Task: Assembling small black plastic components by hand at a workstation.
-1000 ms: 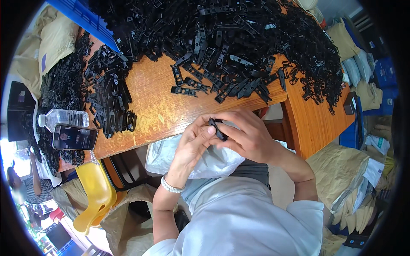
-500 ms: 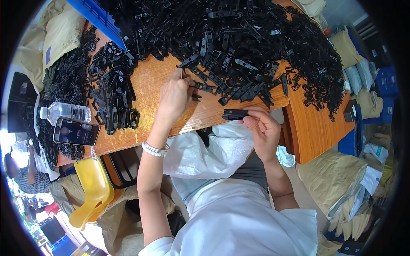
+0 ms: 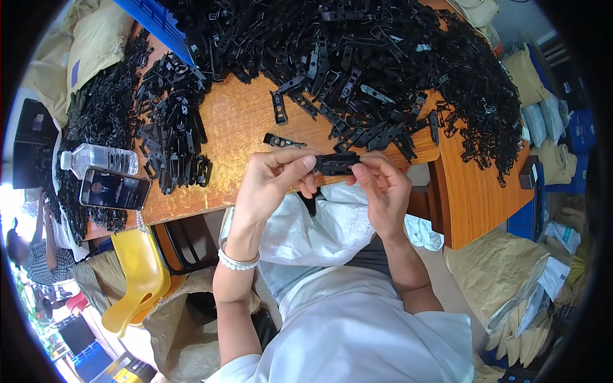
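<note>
My left hand point(image 3: 271, 182) and my right hand point(image 3: 383, 191) meet above the table's front edge. Between them they pinch a narrow black plastic part point(image 3: 336, 164), one hand at each end. Whether it is one piece or two laid together, I cannot tell. Just beyond my left hand lies a loose black part point(image 3: 283, 140) on the wood. Farther back another loose part point(image 3: 279, 108) rests by the rim of the big heap of black parts point(image 3: 357, 76).
The wooden table point(image 3: 236, 121) carries further piles of black parts at the left and right. A clear plastic bottle point(image 3: 102, 159) and a phone point(image 3: 115, 189) stand at the left. A blue tray point(image 3: 159, 29) leans behind. White plastic sheeting point(image 3: 300, 236) covers my lap.
My left hand has come back from the heap's edge to the part in my right hand, and now grips its left end. My right hand has shifted slightly left.
</note>
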The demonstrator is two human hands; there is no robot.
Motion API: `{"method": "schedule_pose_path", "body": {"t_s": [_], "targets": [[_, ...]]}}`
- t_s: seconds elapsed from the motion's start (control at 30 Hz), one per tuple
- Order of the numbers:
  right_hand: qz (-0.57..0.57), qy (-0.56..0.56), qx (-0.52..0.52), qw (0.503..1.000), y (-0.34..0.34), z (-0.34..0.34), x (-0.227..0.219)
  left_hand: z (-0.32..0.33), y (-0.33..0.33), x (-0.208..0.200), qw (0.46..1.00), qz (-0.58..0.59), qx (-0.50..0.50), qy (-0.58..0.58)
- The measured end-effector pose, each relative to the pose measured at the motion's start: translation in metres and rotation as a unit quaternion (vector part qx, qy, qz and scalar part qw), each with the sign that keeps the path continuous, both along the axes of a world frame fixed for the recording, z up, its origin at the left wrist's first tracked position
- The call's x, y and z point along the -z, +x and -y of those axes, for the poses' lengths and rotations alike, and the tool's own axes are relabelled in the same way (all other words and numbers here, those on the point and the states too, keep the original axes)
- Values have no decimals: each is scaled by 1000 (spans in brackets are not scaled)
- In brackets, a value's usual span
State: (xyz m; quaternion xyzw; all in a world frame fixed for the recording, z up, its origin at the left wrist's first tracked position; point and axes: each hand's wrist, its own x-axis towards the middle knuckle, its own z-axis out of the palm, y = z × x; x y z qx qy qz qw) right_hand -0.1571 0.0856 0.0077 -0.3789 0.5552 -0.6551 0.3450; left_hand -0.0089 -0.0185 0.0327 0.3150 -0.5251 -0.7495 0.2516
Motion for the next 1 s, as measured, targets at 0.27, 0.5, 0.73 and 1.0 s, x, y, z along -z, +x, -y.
{"method": "schedule_pose_path", "body": {"t_s": [0.27, 0.5, 0.73, 1.0], "targets": [[-134, 41, 9, 990, -1, -1, -7, -8, -4, -3, 998, 60, -8, -10], [-145, 5, -55, 988, -6, -2, -6, -27, -15, 3, 998, 43, -34, -9], [68, 14, -66, 995, 4, -3, -14, -24, -18, 11, 994, -58, 3, -88], [75, 54, 19, 996, -15, -15, 9, 18, -44, 30, 990, -19, 125, -66]]}}
